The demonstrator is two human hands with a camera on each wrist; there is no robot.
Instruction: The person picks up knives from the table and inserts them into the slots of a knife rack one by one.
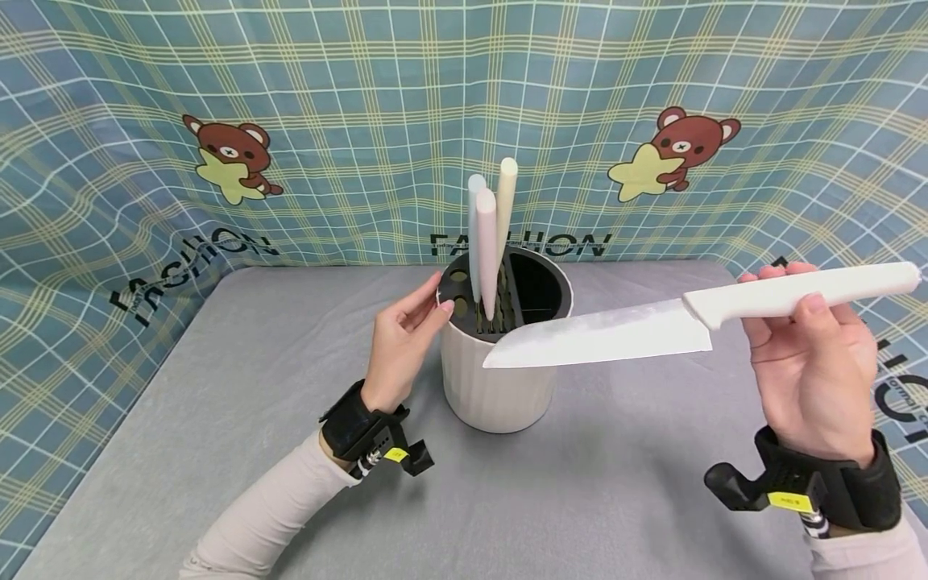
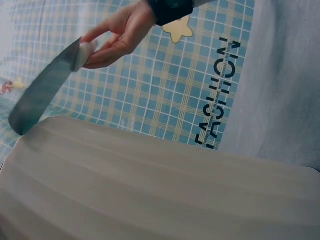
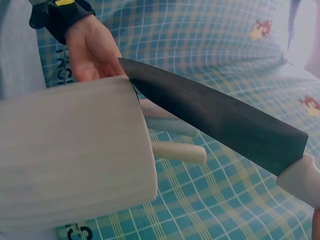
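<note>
A large kitchen knife [image 1: 602, 334] with a white handle is in my right hand [image 1: 812, 366], thumb on the near side of the handle and fingers behind it. Its broad blade points left, the tip overlapping the front rim of a white ribbed knife holder [image 1: 499, 391] in the head view. My left hand [image 1: 399, 350] grips the holder's left rim between thumb and fingers. Three handles stand up from the holder's slotted insert: a pale blue handle [image 1: 474, 234], a pink handle [image 1: 486, 250] and a cream handle [image 1: 507, 205]. Their blades are mostly hidden inside.
The holder stands upright on a grey cloth-covered table [image 1: 580, 499]. To its right side is an open black compartment [image 1: 540, 282], beside two round holes at the left. A blue checked curtain [image 1: 377, 121] with bears encloses the back and sides.
</note>
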